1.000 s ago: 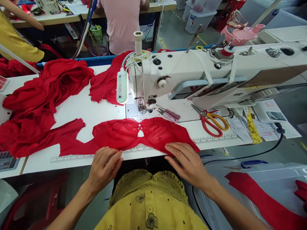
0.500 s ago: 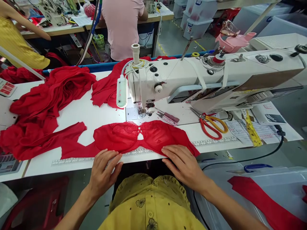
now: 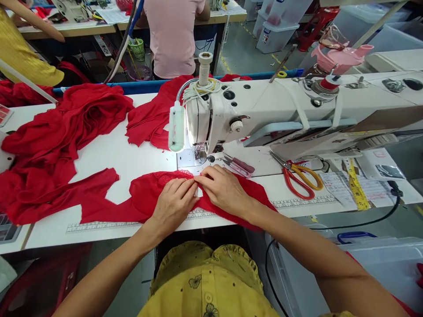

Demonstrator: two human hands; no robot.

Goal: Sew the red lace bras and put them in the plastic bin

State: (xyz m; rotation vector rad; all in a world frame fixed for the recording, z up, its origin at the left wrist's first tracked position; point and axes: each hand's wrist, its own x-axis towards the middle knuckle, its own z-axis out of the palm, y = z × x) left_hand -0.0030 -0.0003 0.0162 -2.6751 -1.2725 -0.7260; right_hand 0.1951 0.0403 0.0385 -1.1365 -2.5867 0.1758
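Observation:
A red lace-topped bra (image 3: pixel 143 193) lies flat along the front of the white sewing table. My left hand (image 3: pixel 175 203) rests over its middle, fingers closed on the fabric at the centre join. From the other side, my right hand (image 3: pixel 226 190) pinches the same centre part, the two sets of fingertips almost meeting. Both hands cover much of the cups. Just behind them stands the white sewing machine (image 3: pixel 211 110), its needle area close to the bra's upper edge. Small snips (image 3: pixel 240 167) lie right of the presser foot.
Large scissors (image 3: pixel 299 178) and a yellow tape measure (image 3: pixel 357 185) lie to the right. Heaped red fabric (image 3: pixel 82 114) covers the left side. A ruler strip (image 3: pixel 102 227) runs along the front edge. A plastic bin (image 3: pixel 380 255) stands lower right. Two people sit beyond the table.
Both hands have moved inward and up from the bra's lower edge to its centre, where the fingers have closed on the fabric. The view has shifted slightly.

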